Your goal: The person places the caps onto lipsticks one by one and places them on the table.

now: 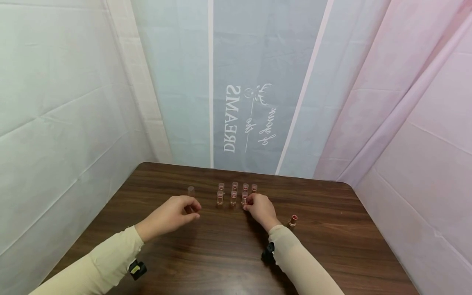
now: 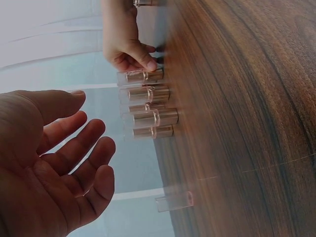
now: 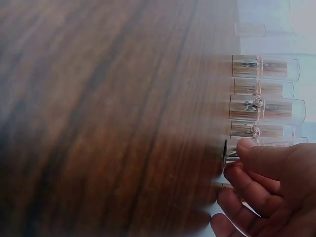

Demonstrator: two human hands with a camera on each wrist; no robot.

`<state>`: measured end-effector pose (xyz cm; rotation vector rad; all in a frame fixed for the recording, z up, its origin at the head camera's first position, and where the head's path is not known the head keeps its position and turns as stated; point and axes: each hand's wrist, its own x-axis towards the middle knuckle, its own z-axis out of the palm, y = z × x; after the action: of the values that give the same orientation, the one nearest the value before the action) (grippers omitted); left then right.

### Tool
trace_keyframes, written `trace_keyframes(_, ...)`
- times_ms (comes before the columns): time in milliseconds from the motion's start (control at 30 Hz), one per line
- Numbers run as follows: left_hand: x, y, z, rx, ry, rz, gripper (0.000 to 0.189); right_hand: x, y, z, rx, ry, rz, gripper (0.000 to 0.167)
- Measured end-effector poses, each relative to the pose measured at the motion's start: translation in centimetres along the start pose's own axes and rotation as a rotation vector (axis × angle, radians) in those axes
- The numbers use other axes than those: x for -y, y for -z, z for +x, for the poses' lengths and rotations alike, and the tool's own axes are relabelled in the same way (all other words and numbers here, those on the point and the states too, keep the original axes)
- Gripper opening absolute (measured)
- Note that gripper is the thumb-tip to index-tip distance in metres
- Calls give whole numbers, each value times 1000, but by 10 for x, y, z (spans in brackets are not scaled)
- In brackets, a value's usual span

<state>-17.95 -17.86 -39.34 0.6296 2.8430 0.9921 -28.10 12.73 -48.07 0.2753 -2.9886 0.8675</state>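
Observation:
My right hand (image 1: pixel 261 209) pinches a capped lipstick (image 3: pixel 230 152) near its base, between thumb and fingers, at the right end of the front row. This lipstick stands upright on the table. Other capped lipsticks (image 1: pixel 233 199) with clear covers and shiny gold-toned bases stand beside and behind it in two rows. My left hand (image 1: pixel 173 215) hovers over the table to the left, fingers loosely bent and holding nothing, as the left wrist view (image 2: pixel 64 163) also shows. Just beyond it stands a loose clear cap (image 1: pixel 191 191).
An uncapped lipstick (image 1: pixel 293 220) with a red tip stands to the right of my right wrist. Everything is on a dark wood table (image 1: pixel 221 254). Printed curtains (image 1: pixel 258 49) hang behind its far edge, with pale cloth (image 1: pixel 66 102) on both sides.

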Motion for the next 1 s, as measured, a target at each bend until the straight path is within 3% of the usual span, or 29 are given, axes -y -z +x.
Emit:
trace_keyframes(333,0,1,1,1,-1,4,11,-1,-2,2,7,-8,-55,13)
trace_keyframes(633,4,-1,1,-2,-2,-3,13,-1,3,-3,29,-14,-11,19)
trace_keyframes(800,8,-1,-1,-21,12,7,13,4,24,-13,-17,33,-57,28)
trace_keyframes(1000,11,2,-2,-29,25,4,13,13,68,-23,-63,155,-144,32)
